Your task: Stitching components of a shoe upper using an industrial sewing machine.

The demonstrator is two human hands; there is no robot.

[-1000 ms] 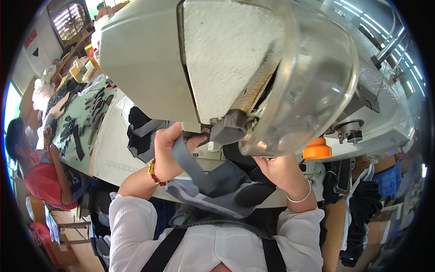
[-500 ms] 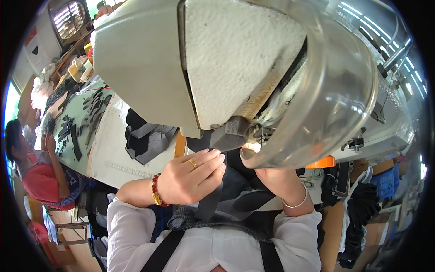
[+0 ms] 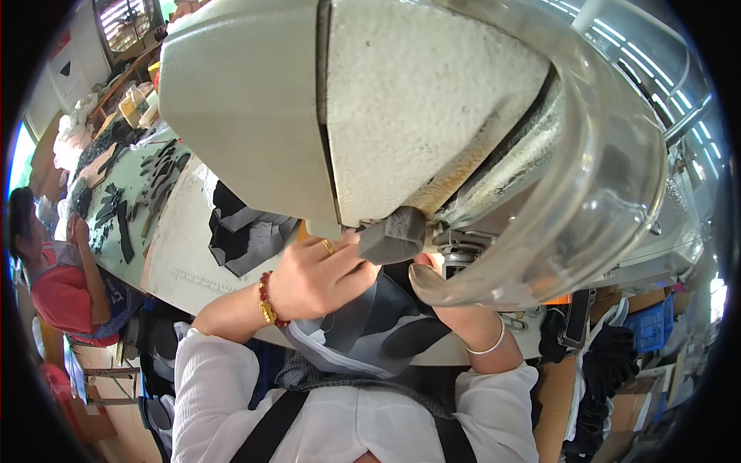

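A large cream sewing machine head [image 3: 432,100] fills the upper middle, with a clear curved guard [image 3: 587,201] on its right and a dark grey block [image 3: 394,235] at its lower end. My left hand [image 3: 320,278], wearing a gold ring and a red-beaded bracelet, is closed at the edge of grey and black fabric [image 3: 363,324]; its fingertips pass behind the block. On the other side, my right hand [image 3: 455,309] reaches up behind the guard's lower rim, fingers mostly hidden. The fabric hangs between my hands toward my lap. The needle area is hidden.
Folded grey and black pieces [image 3: 247,235] lie on the white table [image 3: 185,255] at left. Beyond is a green table [image 3: 143,224] with dark cut strips, where a person in red [image 3: 73,285] sits. A blue crate [image 3: 648,328] and dark cloth [image 3: 610,378] are at right.
My left hand has moved left and farther away, its fingers now bent behind the block. The fabric below has shifted, showing more grey, and its hanging dark strip no longer shows. The view has shifted slightly.
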